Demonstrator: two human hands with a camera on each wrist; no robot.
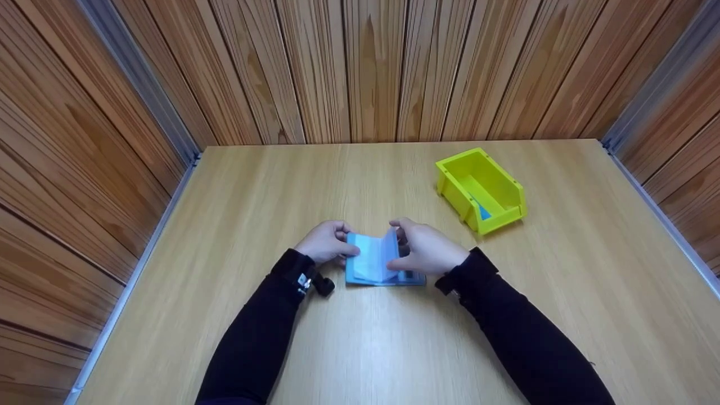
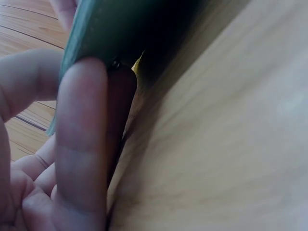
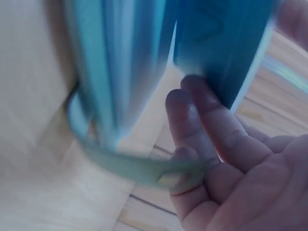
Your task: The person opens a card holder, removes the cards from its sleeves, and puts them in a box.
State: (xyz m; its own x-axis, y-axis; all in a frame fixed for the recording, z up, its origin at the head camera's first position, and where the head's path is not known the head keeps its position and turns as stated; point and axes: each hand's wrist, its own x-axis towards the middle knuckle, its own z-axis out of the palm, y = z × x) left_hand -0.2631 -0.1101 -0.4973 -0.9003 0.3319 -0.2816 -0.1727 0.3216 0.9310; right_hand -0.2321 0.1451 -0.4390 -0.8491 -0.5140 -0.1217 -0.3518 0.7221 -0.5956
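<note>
A small blue card holder [image 1: 365, 260] with translucent sleeves lies opened in front of me, close over the table. My left hand [image 1: 322, 243] grips its left side, thumb on top of the sleeves and fingers beneath the green-blue cover [image 2: 103, 31]. At the right, my right hand [image 1: 432, 247] pinches a raised sleeve [image 1: 389, 250] between thumb and fingers. A strap [image 3: 137, 168] loops off the holder's edge in the right wrist view and passes by the curled fingers [image 3: 226, 125]. The right thumb is mostly hidden there.
A yellow open bin [image 1: 450, 191] stands at the back right of the wooden table [image 1: 270, 185], with a flat blue piece [image 1: 482, 211] inside. Wood-panelled walls [image 1: 371, 67] close off the back and both sides.
</note>
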